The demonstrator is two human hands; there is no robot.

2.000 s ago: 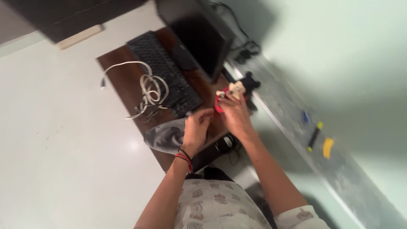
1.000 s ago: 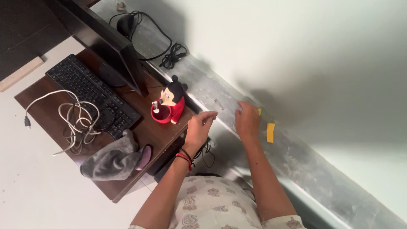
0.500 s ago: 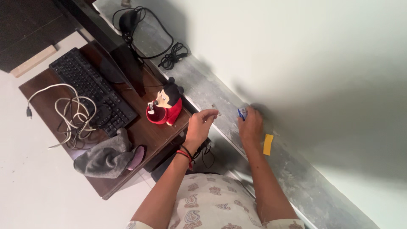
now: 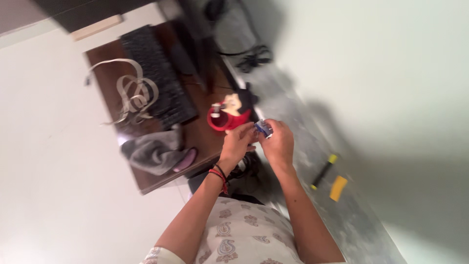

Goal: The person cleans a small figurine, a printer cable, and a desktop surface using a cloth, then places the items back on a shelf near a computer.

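1. The left hand [image 4: 238,143] and the right hand [image 4: 278,143] meet in the middle of the view, just in front of the person's chest, with their fingertips touching a small blue object [image 4: 264,128].
2. The right hand is curled round the small blue object from the right, its fingers closed on it; the picture is blurred, so what kind of thing it is cannot be told.
3. The left hand is half closed, its fingertips at the left edge of the same object; whether it truly grips it or only touches it cannot be told.
4. The left wrist wears a red and black band [image 4: 218,173].
5. The small blue object sits above the right edge of a dark brown desk [image 4: 146,178], just right of a red pen holder [image 4: 222,120] with a cartoon figure on it.
6. Farther left on the desk lie a black keyboard [image 4: 156,80] and a coil of white cable [image 4: 132,95], touching the keyboard's left side.
7. Nearer on the desk lies a crumpled grey cloth [image 4: 154,151], with a pinkish thing [image 4: 185,159] just beside it on its right.
8. To the right runs a grey stone ledge [image 4: 351,220] along a pale wall; a black and yellow marker [image 4: 323,171] and a flat yellow piece [image 4: 338,188] lie on it, close together and well apart from the hands.
9. At the far end of the ledge lies a tangle of black wires [image 4: 254,56].
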